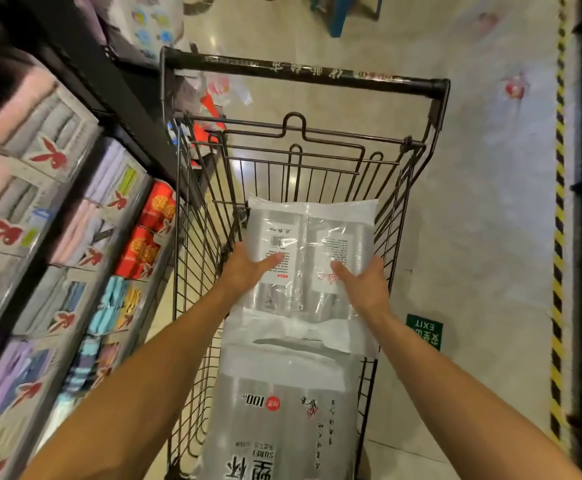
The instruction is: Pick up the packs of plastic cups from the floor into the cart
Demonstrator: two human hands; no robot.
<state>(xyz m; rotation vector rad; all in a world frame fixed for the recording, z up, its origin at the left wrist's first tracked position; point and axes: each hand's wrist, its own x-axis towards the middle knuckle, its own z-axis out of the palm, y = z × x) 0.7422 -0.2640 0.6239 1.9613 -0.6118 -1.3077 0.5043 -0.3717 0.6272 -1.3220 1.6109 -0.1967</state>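
Note:
A dark wire shopping cart (pixel 400 188) fills the middle of the head view, its handle bar at the far end. Inside it, both my hands hold one clear pack of plastic cups (pixel 308 223) with white labels. My left hand (pixel 248 268) grips its left side and my right hand (pixel 364 285) grips its right side. A second pack of plastic cups (pixel 282 410), printed with "100" and dark characters, lies in the near end of the cart, just under the held pack's near edge.
Shelves (pixel 57 220) of boxed towels and red boxes run close along the cart's left side. Pale tiled floor (pixel 483 202) lies to the right, with a green EXIT sticker (pixel 424 330) and a yellow-black striped line (pixel 559 202). Bagged goods (pixel 213 95) sit beyond the cart's far left corner.

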